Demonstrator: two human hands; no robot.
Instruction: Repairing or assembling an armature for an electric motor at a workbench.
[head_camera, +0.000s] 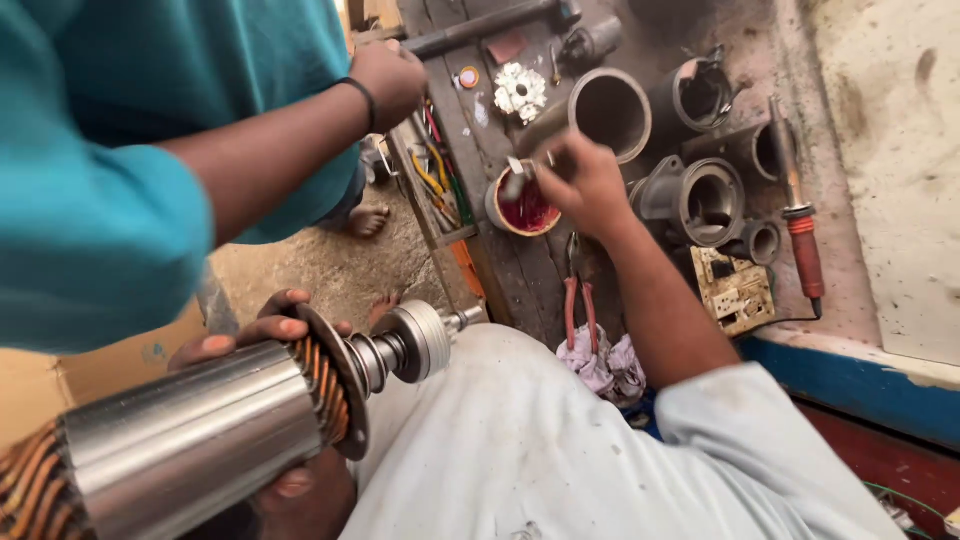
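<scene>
A person in a teal shirt (110, 170) fills the upper left of the frame, the body cut off by the edges; that person's hand (388, 80) is closed around a dark bar (480, 28) at the top.

Next in size, the motor rotor (200, 430) lies across the lower left: a shiny steel core with copper windings at both ends, its near end cut off by the frame. Its shaft and bearing (420, 340) point toward the middle. The left hand (255, 330) cradles it from behind, fingers curled over the top; most of the palm is hidden by the core.

The wearer's white sleeve (560, 440) runs up from the lower centre. The right hand (585, 185), upper centre, is pinched narrow around a small brush (515, 180), blurred, over a tin of red liquid (525, 205) on the tabletop (520, 270).

Grey metal housings (700, 200) cluster at upper right, beside a circuit board (735, 290), red-handled pliers (578, 305) and a soldering iron (800, 230).
</scene>
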